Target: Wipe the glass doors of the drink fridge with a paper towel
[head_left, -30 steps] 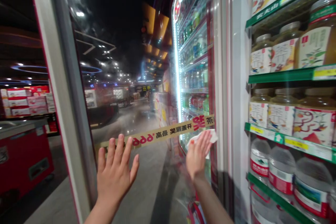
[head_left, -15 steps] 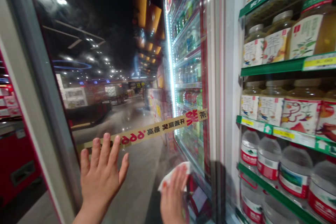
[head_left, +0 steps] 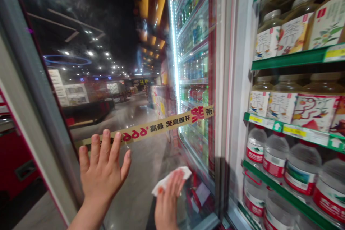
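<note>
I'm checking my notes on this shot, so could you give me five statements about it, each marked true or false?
1. The right hand has a white cloth at its fingers. True.
2. The left hand is clenched into a fist. False: its fingers are spread.
3. The printed yellow strip appears higher in the picture than the right hand. True.
4. The large shelved bottles are at the picture's left edge. False: they are on the right.
5. Some shelf edging is green. True.

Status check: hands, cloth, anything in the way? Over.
Left hand spread on glass door. Right hand flat over white cloth, lower down. Printed strip crosses door above cloth.
</note>
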The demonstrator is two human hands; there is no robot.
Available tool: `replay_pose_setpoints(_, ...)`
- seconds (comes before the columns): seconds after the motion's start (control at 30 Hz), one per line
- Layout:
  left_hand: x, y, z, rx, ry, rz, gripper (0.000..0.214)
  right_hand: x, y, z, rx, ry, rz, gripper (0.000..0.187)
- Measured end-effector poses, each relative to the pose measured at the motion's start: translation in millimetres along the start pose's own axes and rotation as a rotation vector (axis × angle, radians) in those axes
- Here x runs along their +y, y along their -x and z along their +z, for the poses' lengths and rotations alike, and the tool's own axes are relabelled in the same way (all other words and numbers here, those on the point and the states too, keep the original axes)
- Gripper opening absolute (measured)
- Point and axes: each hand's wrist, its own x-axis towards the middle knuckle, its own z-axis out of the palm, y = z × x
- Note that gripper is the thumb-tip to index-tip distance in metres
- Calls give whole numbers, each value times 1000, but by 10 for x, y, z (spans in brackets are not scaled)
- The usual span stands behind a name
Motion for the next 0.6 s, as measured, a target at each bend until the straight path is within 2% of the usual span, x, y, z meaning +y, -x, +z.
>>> replay_pose_setpoints(0.07, 0, -3, -5, 1, 2, 2, 88, -43, 4, -39, -33, -75, -142, 77)
replay_pose_setpoints(0.1, 1, -5, -7, -3, 1, 4, 88, 35, -34, -63, -8, -91, -130, 76)
replay_pose_setpoints(0.2, -1, -6, -9, -15, -6, 10, 87, 445, -211, -114, 125, -46, 124, 70)
replay_pose_setpoints(0.27, -8, 2, -10, -19, -6, 1, 89, 610, -277, -114, 142, -18, 200, 65)
replay_pose_setpoints(0.37, -19, 20, -17, -43, 13, -25, 88, 514, -242, -68, 116, 10, 227, 60)
replay_pose_setpoints(0.47, -13, 30, -29, -57, 37, -43, 85, 393, -222, -42, 61, 17, 186, 66)
replay_pose_setpoints(0.6, 13, 22, -40, -48, 17, -34, 88, 692, -508, -119, 85, 61, 174, 63)
